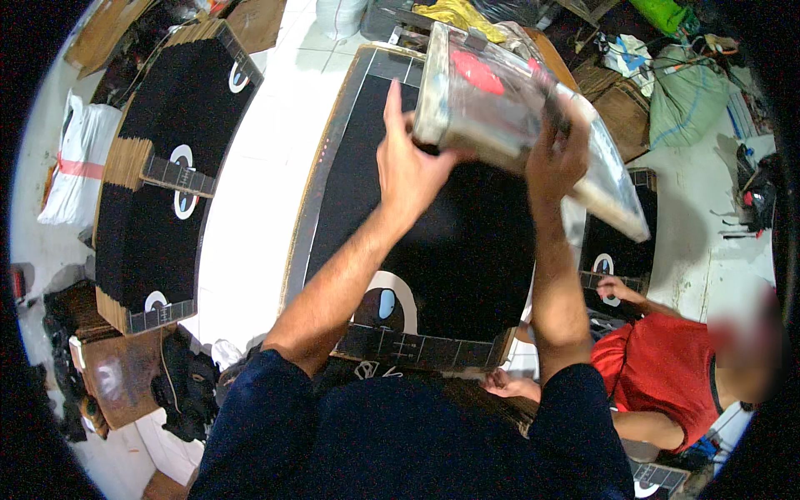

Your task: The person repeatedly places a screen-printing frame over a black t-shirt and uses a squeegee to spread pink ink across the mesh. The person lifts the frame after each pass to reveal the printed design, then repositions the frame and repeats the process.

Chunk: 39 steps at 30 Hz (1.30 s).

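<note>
A flat, pale-edged screen-printing frame (517,92), with a red patch on its face, is tilted up over a large black printed sheet (450,242). My left hand (408,167) holds the frame's near left corner, thumb beneath and one finger pointing up. Along the near edge, the fingers of my right hand (557,158) curl around the frame, partly blurred. Beside them is a dark, red-tipped piece (543,77) whose kind I cannot make out. The sheet carries an eye shape (386,304) in its near left corner and a gridded grey border.
Stacks of similar black sheets (167,225) stand at left, with another sheet (617,225) at right. A person in red (654,367) sits close on my right, one hand reaching out. Green sacks (687,96) and cardboard (617,108) crowd the far right.
</note>
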### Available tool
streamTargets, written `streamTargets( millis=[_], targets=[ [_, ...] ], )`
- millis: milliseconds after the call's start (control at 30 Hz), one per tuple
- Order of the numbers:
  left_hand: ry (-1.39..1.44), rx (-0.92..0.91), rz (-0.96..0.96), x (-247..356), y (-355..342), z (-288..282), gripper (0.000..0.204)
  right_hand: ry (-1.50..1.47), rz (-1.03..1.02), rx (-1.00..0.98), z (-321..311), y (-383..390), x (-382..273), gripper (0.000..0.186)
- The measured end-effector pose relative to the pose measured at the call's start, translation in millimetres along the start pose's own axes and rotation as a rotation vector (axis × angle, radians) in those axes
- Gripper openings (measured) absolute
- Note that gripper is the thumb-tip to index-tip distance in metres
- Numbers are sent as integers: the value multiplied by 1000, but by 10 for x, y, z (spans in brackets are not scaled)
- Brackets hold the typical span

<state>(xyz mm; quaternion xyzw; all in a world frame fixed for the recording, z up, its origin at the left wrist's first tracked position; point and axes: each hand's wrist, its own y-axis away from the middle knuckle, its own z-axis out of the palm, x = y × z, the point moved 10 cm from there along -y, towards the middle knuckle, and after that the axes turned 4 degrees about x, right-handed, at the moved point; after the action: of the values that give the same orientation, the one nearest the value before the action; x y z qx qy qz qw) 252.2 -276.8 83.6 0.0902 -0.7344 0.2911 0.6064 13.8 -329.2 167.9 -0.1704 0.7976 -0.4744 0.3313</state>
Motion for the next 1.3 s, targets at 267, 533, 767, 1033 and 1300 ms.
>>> streamTargets(
  millis=[267,533,767,1033,1300],
  targets=[
    [63,112,-256,-2074,-160,-1653,95,297,75,-86,224,-1493,135,41],
    [-22,126,-1402,-4928,4524,-3546,44,402,120,-132,349,-1920,323,47],
    [-904,-209,-774,-4038,4479,-3254,33,382,119,-173,422,-2129,577,47],
    [-813,-26,-885,-3820,4593,-3722,34,340,157,-203,468,-2169,722,41],
    [-645,177,-388,-2533,2854,-3791,18,354,164,-211,488,-2289,720,41]
  ],
)
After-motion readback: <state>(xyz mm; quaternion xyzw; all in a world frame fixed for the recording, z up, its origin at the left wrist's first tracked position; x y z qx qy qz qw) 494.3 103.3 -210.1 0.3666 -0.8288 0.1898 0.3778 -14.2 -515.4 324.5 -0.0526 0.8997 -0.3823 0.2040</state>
